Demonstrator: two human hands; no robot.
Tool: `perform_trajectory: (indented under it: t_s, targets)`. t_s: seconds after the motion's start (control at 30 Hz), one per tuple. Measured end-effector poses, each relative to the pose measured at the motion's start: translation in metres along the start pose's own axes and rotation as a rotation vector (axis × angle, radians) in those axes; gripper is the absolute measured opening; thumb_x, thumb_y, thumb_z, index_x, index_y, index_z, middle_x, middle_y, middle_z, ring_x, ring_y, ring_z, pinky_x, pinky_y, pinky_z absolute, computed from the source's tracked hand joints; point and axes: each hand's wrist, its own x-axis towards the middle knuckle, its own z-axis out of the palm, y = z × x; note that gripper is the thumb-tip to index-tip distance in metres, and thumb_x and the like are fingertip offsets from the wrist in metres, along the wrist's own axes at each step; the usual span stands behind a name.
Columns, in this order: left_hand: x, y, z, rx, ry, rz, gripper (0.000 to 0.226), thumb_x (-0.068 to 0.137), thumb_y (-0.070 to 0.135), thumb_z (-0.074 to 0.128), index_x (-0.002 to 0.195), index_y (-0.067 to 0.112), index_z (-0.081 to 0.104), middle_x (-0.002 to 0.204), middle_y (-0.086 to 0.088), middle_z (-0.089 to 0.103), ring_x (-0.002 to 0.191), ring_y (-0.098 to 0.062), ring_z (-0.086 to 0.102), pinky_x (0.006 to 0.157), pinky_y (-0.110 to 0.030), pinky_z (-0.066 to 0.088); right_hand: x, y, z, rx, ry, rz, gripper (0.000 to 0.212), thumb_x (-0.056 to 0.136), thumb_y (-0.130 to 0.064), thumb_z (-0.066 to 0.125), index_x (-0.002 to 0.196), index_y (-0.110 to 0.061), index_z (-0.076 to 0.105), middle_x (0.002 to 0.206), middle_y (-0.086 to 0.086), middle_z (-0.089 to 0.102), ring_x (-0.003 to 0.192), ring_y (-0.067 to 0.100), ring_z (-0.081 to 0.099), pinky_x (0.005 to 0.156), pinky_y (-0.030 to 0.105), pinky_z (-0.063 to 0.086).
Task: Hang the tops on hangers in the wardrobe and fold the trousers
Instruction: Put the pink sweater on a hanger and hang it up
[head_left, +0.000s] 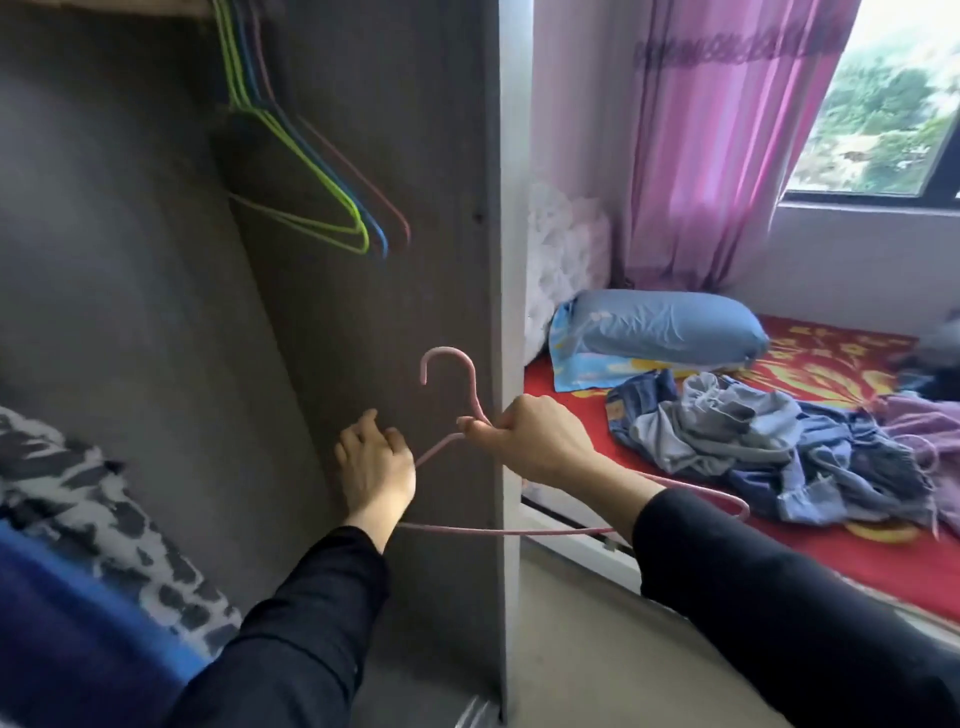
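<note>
Fingers (511, 415) of right hand (537, 441) curled tight round the neck of the pink hanger (448, 351), thumb pressed along it; hook upright, pointing left. Hanger held in the air in front of the wardrobe (415, 208) side panel, low, well below the empty hangers (362, 235) (green, blue, pink) hung at the top. Right of the panel: bed (571, 395) with red patterned sheet, blue pillow (665, 327), heap of clothes (753, 447) incl. denim, purple garment (919, 421) at the frame edge. Pink curtain (717, 156), window (893, 104) and grey floor (571, 649) visible. Hanger's left corner hidden behind left hand (376, 462); its fingers loosely bent, and I cannot tell if they hold the wire or only lie against it. Black-and-white patterned cloth (104, 509) at lower left blurred, cut off. Both forearms in black sleeves, reaching forward, right wrist crossing over the hanger's bottom bar.
</note>
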Motion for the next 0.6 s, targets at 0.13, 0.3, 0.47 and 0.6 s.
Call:
perform_trajectory:
  t_s: [0.13,0.3,0.47,0.6]
  targets:
    - [-0.066,0.029,0.065,-0.04,-0.055,0.054,0.042,0.096,0.016,0.043,0.136,0.004,0.045,0.141,-0.021,0.038,0.129,-0.035,0.031,0.109,-0.039,0.022,-0.04,0.091,-0.022,-0.092,-0.006,0.083,0.062,0.083,-0.06,0.054,0.045,-0.013,0.042,0.046,-0.002,0.041,0.044,0.02,0.039,0.044,0.027,0.027]
    - [-0.157,0.083,0.161,-0.006,-0.244,0.015,0.039,0.096,0.019,0.039,0.133,0.008,0.043,0.144,-0.016,0.032,0.132,-0.03,0.025,0.108,-0.043,0.027,-0.104,0.229,-0.062,-0.123,-0.077,0.204,0.048,0.088,-0.05,0.048,0.054,-0.016,0.052,0.058,-0.002,0.055,0.062,0.025,0.053,0.053,0.03,0.036]
    - [-0.269,0.193,0.267,-0.006,-0.547,0.119,0.038,0.096,0.02,0.039,0.133,0.009,0.044,0.142,-0.012,0.03,0.131,-0.028,0.027,0.106,-0.037,0.028,-0.175,0.37,-0.128,-0.03,-0.022,0.413,0.041,0.089,-0.04,0.052,0.059,-0.014,0.059,0.055,-0.003,0.061,0.063,0.023,0.061,0.054,0.029,0.042]
    - [-0.352,0.272,0.332,0.042,-0.765,0.379,0.042,0.095,0.021,0.039,0.136,0.01,0.043,0.141,-0.015,0.032,0.13,-0.03,0.03,0.11,-0.036,0.024,-0.229,0.468,-0.185,-0.018,0.056,0.601,0.041,0.09,-0.037,0.054,0.058,-0.012,0.058,0.06,0.002,0.059,0.069,0.027,0.058,0.057,0.03,0.037]
